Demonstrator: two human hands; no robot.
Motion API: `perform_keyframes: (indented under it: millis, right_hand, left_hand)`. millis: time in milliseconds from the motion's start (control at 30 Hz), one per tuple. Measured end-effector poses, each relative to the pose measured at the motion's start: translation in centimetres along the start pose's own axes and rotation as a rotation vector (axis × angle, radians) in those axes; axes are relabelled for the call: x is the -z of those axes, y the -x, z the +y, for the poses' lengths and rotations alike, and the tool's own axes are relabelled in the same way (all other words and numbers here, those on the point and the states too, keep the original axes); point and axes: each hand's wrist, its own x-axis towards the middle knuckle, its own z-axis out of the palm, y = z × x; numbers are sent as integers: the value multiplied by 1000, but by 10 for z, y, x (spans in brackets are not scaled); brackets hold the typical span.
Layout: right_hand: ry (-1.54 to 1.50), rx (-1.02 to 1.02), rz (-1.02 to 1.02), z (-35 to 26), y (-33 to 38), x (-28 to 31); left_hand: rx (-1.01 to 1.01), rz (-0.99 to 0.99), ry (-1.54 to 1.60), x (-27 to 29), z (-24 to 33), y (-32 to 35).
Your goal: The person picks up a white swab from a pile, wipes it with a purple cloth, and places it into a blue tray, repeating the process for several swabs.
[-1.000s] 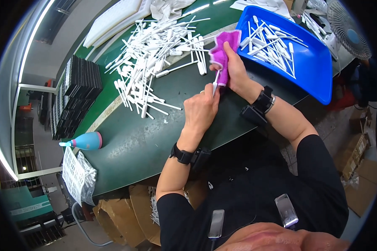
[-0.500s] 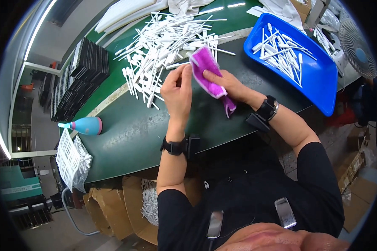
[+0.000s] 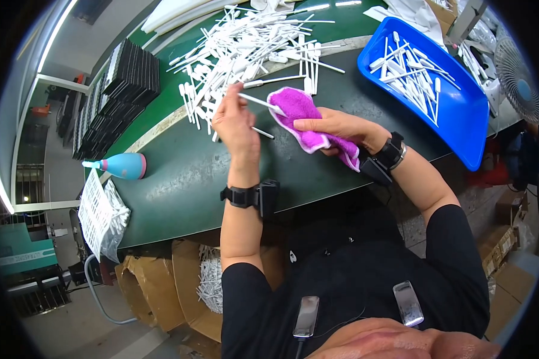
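My right hand grips a purple cloth with a pale edge, the thumb pressed on top. A thin white plastic stick runs from the fold of the cloth to the fingertips of my left hand, which are closed at its far end. The end inside the cloth is hidden. Behind my left hand spreads a loose pile of similar white sticks, many with one thicker end. Another stick shows beside my left wrist, partly covered by the hand.
A blue tray with several white sticks stands at the right, near a fan. Stacked black trays and a light-blue bottle are on the left. Below the green table is a cardboard box of sticks.
My left hand has moved left, away from the cloth, and the stick now shows between them. My right hand and the cloth have shifted slightly right and down.
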Motion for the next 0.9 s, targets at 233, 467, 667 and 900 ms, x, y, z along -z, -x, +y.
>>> perform_keyframes:
  millis: [233, 467, 667, 900]
  right_hand:
    - [-279, 67, 36, 5, -10, 19]
    - [146, 654, 420, 32, -45, 17]
    - [91, 528, 334, 19, -25, 8]
    - [-290, 232, 294, 0, -9, 9]
  left_hand:
    - [-110, -90, -75, -6, -2, 8]
    - [-185, -160, -277, -12, -12, 12]
    - [-261, -304, -268, -7, -11, 18]
    - [-306, -397, -257, -15, -13, 23]
